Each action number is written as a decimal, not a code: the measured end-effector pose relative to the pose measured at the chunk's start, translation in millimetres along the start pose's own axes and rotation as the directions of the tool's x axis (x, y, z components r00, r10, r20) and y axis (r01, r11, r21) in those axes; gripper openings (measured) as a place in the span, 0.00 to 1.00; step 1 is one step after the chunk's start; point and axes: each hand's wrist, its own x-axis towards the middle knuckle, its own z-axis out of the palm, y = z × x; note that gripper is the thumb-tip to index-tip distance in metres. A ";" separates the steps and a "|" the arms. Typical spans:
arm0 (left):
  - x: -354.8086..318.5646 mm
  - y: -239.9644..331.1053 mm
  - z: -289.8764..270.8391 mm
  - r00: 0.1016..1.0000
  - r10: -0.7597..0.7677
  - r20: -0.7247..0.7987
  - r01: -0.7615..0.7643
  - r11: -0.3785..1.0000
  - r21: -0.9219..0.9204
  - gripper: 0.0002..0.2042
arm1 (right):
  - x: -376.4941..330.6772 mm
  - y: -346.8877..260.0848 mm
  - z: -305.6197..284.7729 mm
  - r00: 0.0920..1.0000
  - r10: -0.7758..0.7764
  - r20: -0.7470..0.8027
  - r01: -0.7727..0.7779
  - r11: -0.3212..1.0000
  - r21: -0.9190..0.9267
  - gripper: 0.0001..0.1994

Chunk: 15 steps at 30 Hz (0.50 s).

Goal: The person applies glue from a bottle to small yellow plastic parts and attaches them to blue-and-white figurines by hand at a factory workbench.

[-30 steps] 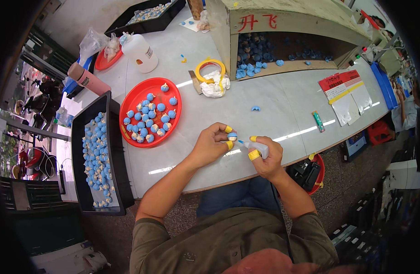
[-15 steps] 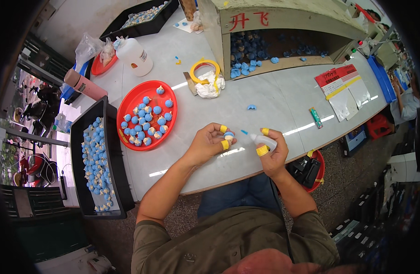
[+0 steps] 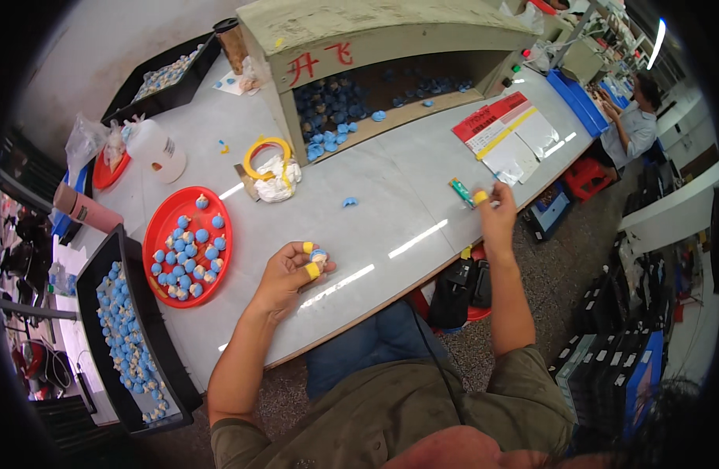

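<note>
My left hand (image 3: 285, 280), with yellow tape on its fingertips, pinches a small blue-and-cream ball (image 3: 319, 256) above the grey table. My right hand (image 3: 498, 219) is raised at the table's right side, fingers curled, beside a small green tube-like pack (image 3: 461, 192). Most of the white squeeze bottle is hidden by that hand; a blue tip (image 3: 497, 176) shows just above the fingers. A loose blue shell piece (image 3: 350, 202) lies beyond my left hand. To the left, a red round tray (image 3: 150, 242) bears several similar balls.
A black bin (image 3: 183, 367) of similar balls stands at the left edge. Behind are a yellow tape roll (image 3: 286, 143), a white jug (image 3: 160, 156) and an open-fronted box (image 3: 406, 39) holding blue shells. A red-and-white packet (image 3: 484, 125) lies at right; another person (image 3: 633, 129) sits beyond.
My right hand has moved away from the ball, out to the right beside the green pack. My left hand keeps the ball. The view has turned right, shifting the scene leftward.
</note>
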 end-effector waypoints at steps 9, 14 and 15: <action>6.9 0.9 4.0 0.997 -0.057 0.053 0.060 0.996 -0.071 0.16 | 31.3 36.2 -41.6 0.989 -0.012 -0.146 -0.043 0.928 -0.371 0.15; 3.8 2.7 6.3 0.999 -0.036 0.016 0.038 0.992 -0.119 0.16 | 17.4 33.5 -28.8 0.889 -0.346 -0.300 0.167 0.855 -0.491 0.23; 4.9 2.7 5.4 0.999 -0.030 0.019 0.032 0.992 -0.126 0.16 | 11.2 28.9 -29.2 0.887 -0.354 -0.296 0.175 0.852 -0.493 0.23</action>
